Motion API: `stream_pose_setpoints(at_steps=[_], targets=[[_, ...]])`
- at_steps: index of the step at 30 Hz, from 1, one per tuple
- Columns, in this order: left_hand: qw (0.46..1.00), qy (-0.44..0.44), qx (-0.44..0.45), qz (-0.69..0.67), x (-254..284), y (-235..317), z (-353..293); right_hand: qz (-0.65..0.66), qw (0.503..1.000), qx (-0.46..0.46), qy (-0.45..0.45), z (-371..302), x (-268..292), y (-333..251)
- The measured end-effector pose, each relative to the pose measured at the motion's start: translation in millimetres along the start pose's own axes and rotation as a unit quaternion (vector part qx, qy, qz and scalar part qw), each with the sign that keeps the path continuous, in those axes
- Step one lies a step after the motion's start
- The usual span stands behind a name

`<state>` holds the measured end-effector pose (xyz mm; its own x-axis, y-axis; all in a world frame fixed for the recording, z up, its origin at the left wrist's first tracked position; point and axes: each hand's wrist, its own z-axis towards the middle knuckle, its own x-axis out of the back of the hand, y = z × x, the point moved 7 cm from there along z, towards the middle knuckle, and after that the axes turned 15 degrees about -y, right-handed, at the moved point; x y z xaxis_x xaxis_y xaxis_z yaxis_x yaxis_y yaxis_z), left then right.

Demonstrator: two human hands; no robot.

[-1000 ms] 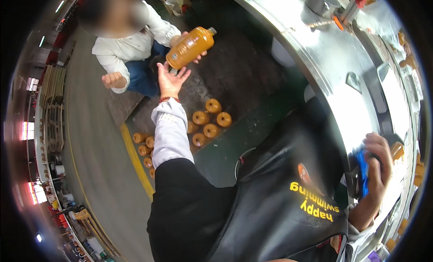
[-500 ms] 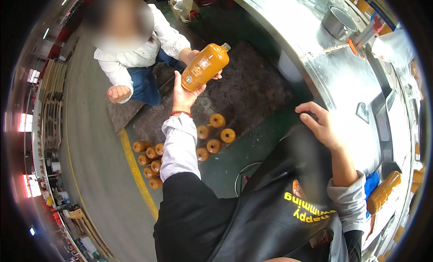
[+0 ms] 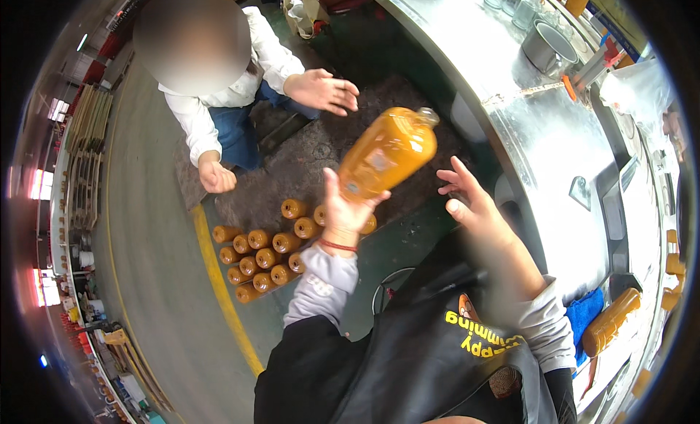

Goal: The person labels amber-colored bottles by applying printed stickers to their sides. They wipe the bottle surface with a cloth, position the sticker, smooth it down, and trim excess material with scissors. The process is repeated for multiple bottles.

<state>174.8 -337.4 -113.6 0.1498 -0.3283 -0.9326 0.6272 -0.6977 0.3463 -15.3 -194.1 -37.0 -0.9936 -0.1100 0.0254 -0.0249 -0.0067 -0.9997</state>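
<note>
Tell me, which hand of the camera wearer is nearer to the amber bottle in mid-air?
The left: the left hand holds the bottle by its base. The right hand is apart from it, open, to its right.

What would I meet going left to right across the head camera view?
Stacked flat sheets, yellow floor line, left hand holding an orange bottle near its base, empty right hand, metal pot, another orange bottle next to a blue cloth.
</note>
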Motion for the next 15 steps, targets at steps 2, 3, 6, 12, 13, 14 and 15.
stream_pose_setpoints(at_steps=[2, 3, 6, 12, 13, 14, 15], targets=[[1.000, -0.019, 0.009, 0.003, -34.6, -42.8, -2.7, 0.053, 0.998, 0.031, 0.016, -18.2, 0.9, 6.7], [0.999, -0.035, 0.012, 0.010, -51.7, -63.5, -2.6, 0.069, 0.996, 0.050, 0.022, -27.4, 3.9, 13.1], [0.994, -0.085, 0.000, 0.065, -101.5, -113.9, -6.4, 0.154, 0.984, 0.020, 0.083, -68.8, 21.2, 41.9], [0.977, -0.177, 0.047, 0.110, -174.5, -164.5, -26.8, 0.279, 0.928, 0.090, 0.228, -160.7, 43.2, 28.1], [0.973, -0.196, 0.066, 0.105, -180.6, -167.8, -31.7, 0.304, 0.917, 0.080, 0.247, -172.0, 44.7, 27.9], [0.968, -0.214, 0.084, 0.099, -185.6, -170.0, -36.9, 0.327, 0.908, 0.079, 0.251, -181.0, 42.0, 26.0], [0.963, -0.232, 0.102, 0.094, -189.3, -171.4, -41.6, 0.350, 0.899, 0.078, 0.254, -188.9, 39.2, 23.2]])
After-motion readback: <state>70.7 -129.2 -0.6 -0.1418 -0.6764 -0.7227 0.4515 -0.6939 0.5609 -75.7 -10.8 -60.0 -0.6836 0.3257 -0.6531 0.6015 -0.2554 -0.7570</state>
